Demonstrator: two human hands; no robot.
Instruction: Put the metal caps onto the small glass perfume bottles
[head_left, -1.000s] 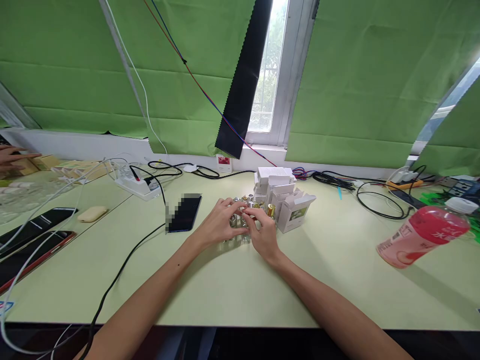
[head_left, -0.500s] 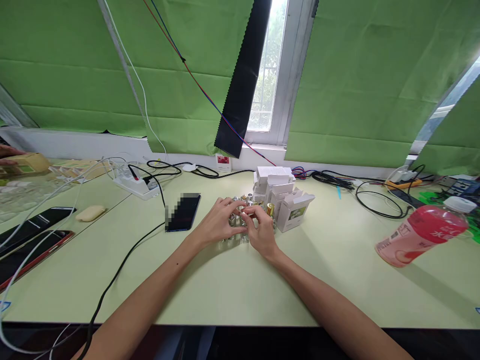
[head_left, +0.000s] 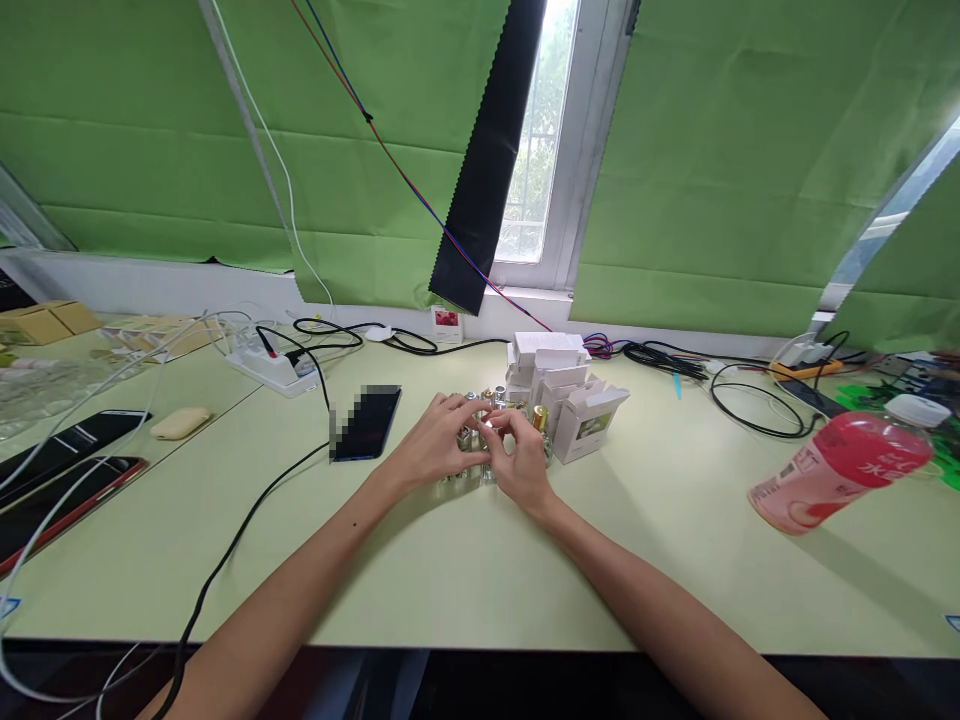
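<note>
A tight cluster of small glass bottles (head_left: 481,470) with shiny silver and gold caps stands at mid-table, partly covered by my hands. My left hand (head_left: 436,442) curls around the left of the cluster, thumb and forefinger closed about a bottle. From the right, my right hand (head_left: 521,462) pinches with thumb and forefinger close to the left fingertips; what lies in that pinch is hidden. A gold cap (head_left: 540,416) rises just beyond my right knuckles. Several small white boxes (head_left: 586,422) stand right behind the bottles.
A dark phone (head_left: 369,425) lies left of my hands, near a black cable (head_left: 247,525). A power strip (head_left: 271,370) sits farther back. On the right stands a pink drink bottle (head_left: 832,470). More phones (head_left: 67,500) and a cream oval case (head_left: 181,423) are at left.
My fingers shift only very slightly at the bottles. At the far left, another person's hand has left the yellow-brown box, which now sits in plain view.
</note>
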